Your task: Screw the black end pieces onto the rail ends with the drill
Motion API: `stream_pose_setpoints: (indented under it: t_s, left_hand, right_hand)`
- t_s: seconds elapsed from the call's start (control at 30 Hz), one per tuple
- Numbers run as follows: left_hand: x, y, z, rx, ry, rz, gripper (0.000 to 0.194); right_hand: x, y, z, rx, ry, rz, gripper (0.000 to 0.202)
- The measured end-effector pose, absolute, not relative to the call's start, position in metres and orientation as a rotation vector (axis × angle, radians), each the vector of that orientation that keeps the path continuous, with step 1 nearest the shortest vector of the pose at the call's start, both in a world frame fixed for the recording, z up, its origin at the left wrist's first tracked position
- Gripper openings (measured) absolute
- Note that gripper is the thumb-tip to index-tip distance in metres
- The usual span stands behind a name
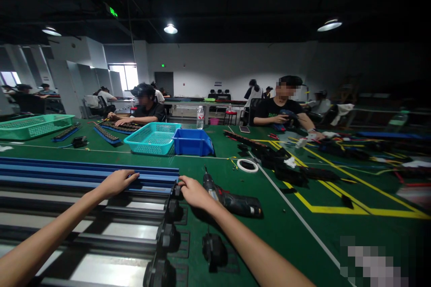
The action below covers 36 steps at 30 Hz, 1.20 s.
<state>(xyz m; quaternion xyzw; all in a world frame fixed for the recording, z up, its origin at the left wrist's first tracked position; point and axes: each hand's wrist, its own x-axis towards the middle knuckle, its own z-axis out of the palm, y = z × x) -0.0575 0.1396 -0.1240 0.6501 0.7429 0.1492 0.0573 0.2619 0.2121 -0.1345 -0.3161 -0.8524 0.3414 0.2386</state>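
Note:
My left hand (118, 182) rests on the blue rails (84, 173), its fingers pointing right along them. Beside the rails' right end, my right hand (193, 192) has its fingertips against a black end piece (176, 190); the fingers are bent together, and what they hold is too small to make out. Black rails with silver panels (114, 233) lie nearer me, with black end pieces along their right edge. Just right of my right hand lies a black cordless screwdriver (235, 202). A loose black part (214, 250) sits below my right wrist.
Across the green table (269, 242) stand a turquoise basket (153, 140), a blue bin (193, 142) and a water bottle (200, 118). A tape roll (248, 166) lies near the middle. Dark strips and cables cover the right side. Two people sit opposite, handling parts.

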Motion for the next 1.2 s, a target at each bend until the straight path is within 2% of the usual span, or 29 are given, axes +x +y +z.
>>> stream_pose_setpoints:
  t_s: [0.4,0.6,0.93,1.2]
  left_hand:
    - [-0.054,0.140,-0.120,1.957,2.199,0.442,0.058]
    - [-0.056,0.142,-0.123,2.008,2.112,0.471,0.061]
    - [-0.048,0.135,-0.115,1.955,2.198,0.484,0.056]
    - [-0.047,0.134,-0.115,1.966,2.190,0.472,0.056]
  right_hand:
    - [0.259,0.218,-0.144,-0.759,-2.249,1.138,0.050]
    - [0.263,0.214,-0.138,-0.732,-2.302,1.060,0.049]
    - [0.257,0.215,-0.147,-0.915,-2.221,0.925,0.045]
    - [0.258,0.220,-0.146,-0.886,-2.168,1.151,0.052]
